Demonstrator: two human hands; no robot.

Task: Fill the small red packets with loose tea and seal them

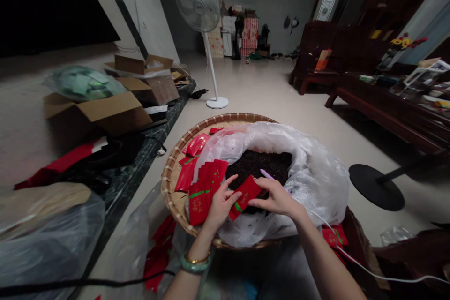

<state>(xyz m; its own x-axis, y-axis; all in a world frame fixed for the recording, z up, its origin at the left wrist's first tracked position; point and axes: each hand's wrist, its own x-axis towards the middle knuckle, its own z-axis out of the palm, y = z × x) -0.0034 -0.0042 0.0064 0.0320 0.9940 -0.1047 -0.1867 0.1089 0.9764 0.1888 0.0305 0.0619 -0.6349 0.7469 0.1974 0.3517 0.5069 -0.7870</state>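
**Poster 1:** Grip first: how's that packet being held?

**Poster 2:** One red packet [245,197] with green and gold markings is pinched between both hands, its lower left end by the left hand [221,204] and its upper right end by the right hand [277,198]. Neither hand is clenched into a fist. The packet is held just above a heap of dark loose stuff [260,164], which is probably tea, though that can't be told for sure from this view.

**Poster 1:** And left to right?

**Poster 2:** Cardboard boxes [98,112] are piled on a dark stone ledge [140,164], and red packets [158,255] are scattered on the floor below. A jade bangle [195,264] is worn on the left wrist. A fanned stack of red packets [202,192] is laid just beside the left hand, on a round woven bamboo tray [172,183]. The dark heap sits in a clear plastic bag [316,183] on that tray, with a lilac stick [267,174] poking out by the right fingers [277,192]. Further right, a black round fan base [376,187] and a dark wooden table [383,108] are seen.
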